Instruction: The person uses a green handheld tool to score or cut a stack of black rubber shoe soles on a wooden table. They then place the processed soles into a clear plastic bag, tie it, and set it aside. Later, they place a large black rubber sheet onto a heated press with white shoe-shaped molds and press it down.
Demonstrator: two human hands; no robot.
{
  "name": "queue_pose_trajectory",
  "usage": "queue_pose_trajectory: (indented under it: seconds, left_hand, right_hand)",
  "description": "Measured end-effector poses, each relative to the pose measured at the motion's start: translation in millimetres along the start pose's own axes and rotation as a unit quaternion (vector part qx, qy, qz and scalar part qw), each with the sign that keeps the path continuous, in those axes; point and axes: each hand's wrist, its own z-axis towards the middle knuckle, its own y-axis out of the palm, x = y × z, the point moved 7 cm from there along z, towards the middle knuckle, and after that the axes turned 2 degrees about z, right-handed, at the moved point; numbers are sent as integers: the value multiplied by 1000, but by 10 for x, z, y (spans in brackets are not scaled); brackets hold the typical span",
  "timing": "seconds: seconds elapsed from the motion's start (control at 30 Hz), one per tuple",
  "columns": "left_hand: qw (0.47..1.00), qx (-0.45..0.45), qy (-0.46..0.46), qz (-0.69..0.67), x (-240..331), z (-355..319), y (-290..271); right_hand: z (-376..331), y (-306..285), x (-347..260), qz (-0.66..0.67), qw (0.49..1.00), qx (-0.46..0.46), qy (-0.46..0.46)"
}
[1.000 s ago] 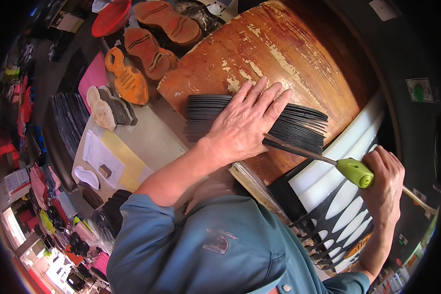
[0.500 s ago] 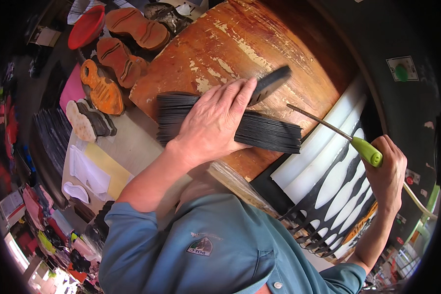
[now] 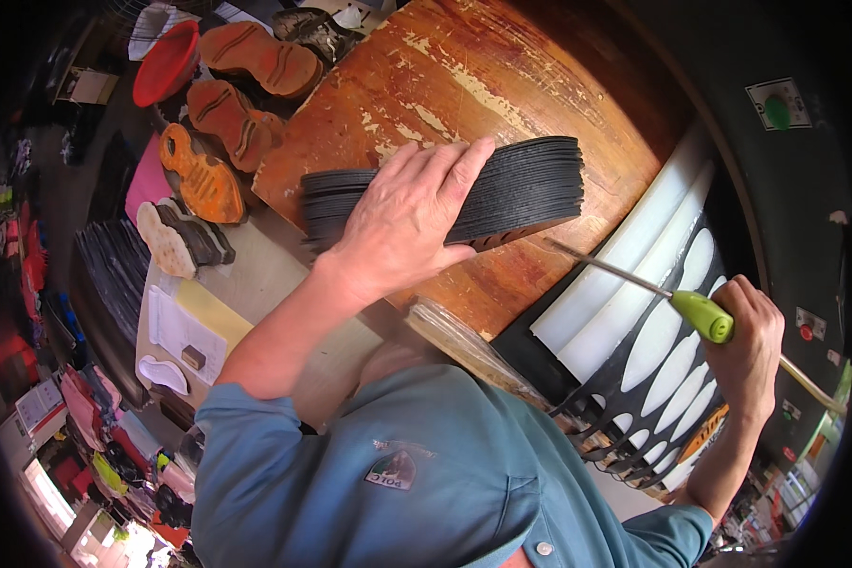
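Note:
My left hand [image 3: 402, 210] clasps a thick stack of thin black shoe-sole pieces [image 3: 525, 180], fingers over the far side and thumb on the near side. The pieces stand on edge, curved and pressed together, above the worn wooden board [image 3: 473, 80]. My right hand [image 3: 746, 341] is closed round the green handle of a screwdriver [image 3: 699, 315]. Its long thin shaft points left, with the tip just below the stack's right end, apart from it. The part of the stack under my left palm is hidden.
Orange and brown sole-shaped moulds [image 3: 199, 180] lie left of the board, with a red bowl [image 3: 168, 64] behind. A black sheet with white oval cut-outs [image 3: 667, 355] hangs at the board's right. A dark machine panel with a green button [image 3: 777, 115] borders the right side.
A single black piece that stuck up apart from the stack now lies in line with the others. The stack's right end has risen. The screwdriver tip has dropped slightly.

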Motion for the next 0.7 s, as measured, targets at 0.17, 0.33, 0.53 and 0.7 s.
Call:
queue_pose_trajectory:
  seconds: [0.17,0.33,0.53,0.7]
  left_hand:
    - [998,14,-28,46,83,-78,89]
    - [995,71,-34,56,183,-167,164]
    - [995,91,13,33,157,-199,163]
    - [996,76,14,51,140,-168,103]
  right_hand:
    - [146,-53,-334,45,996,44,-64]
    - [422,-197,-736,41,990,54,-125]
    - [641,-283,-1187,-20,987,35,-153]
    - [640,-378,-1093,-58,991,31,-115]
